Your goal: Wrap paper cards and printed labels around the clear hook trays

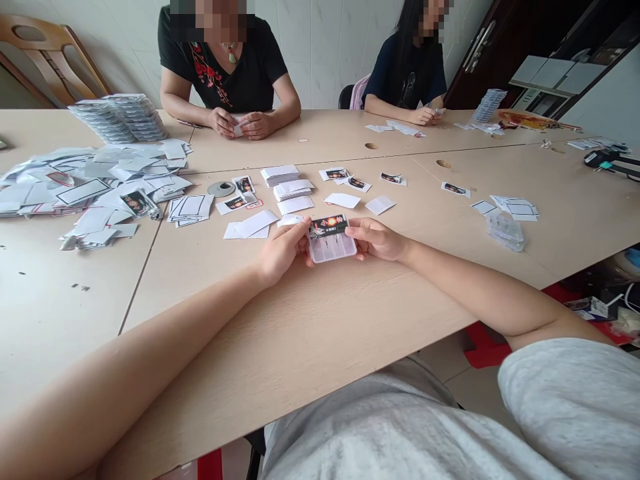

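Case (333, 252), clear plastic, one, held between left hand (283, 252) and right hand (379, 240)

Location: centre, above the near part of the tabletop (280, 333). Black printed label (327, 227), one, along its far edge; small contents too fine to identify.

Hands, two: left clamped on the left side, right clamped on the right, thumbs uppermost by the label.

Handling, as judged: keep the case level and firmly supported from beneath; square the label to the far edge; press evenly from the middle outward with the thumbs; avoid squeezing the sides, which could flex the thin plastic.

Just beyond: white card piles (280, 175), three, neatly stacked; tape roll (221, 189), one, left of them. Loose black labels (393, 179), six, spread left to right; a seventh lies on the white card heap (107, 180) at left, too overlapped to count.

Right: clear plastic packs (505, 230), number uncertain, near bordered white cards (520, 208).

Far side: stacked cases (115, 120) at left, overlapping, uncounted; slim stack (489, 105), one, at right. Co-workers (225, 73), two, seated.
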Motion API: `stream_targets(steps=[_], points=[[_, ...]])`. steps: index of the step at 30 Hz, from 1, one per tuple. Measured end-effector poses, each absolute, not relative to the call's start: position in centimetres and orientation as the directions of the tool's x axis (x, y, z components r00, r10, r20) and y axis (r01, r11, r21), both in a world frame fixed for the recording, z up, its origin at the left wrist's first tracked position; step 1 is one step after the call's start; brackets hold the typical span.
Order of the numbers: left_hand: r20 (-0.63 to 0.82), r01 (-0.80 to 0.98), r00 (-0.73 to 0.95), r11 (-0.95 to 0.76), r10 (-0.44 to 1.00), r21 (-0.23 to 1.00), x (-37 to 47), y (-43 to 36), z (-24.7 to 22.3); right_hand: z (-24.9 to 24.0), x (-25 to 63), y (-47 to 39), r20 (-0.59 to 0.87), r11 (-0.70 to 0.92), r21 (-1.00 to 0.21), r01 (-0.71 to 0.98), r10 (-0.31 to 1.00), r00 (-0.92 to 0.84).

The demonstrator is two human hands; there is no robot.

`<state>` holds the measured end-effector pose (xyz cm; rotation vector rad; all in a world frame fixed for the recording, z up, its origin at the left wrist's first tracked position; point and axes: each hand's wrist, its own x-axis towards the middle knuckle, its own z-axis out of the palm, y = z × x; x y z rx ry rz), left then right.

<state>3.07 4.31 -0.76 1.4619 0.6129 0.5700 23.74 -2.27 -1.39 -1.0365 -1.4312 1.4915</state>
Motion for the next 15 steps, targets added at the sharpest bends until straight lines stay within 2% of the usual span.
stream_targets(steps=[9,15], points=[[-0.038,-0.011,0.689,0.062,0.724,0.998,3.1,4.1,-0.5,0.2,23.7,-2.0,-0.018,-0.017,-0.971,-0.239,1.000,0.002],[-0.069,0.059,0.679,0.040,0.731,0.997,2.9,3.7,-0.4,1.4,28.1,4.2,-0.110,-0.026,-0.955,-0.296,0.957,0.269]])
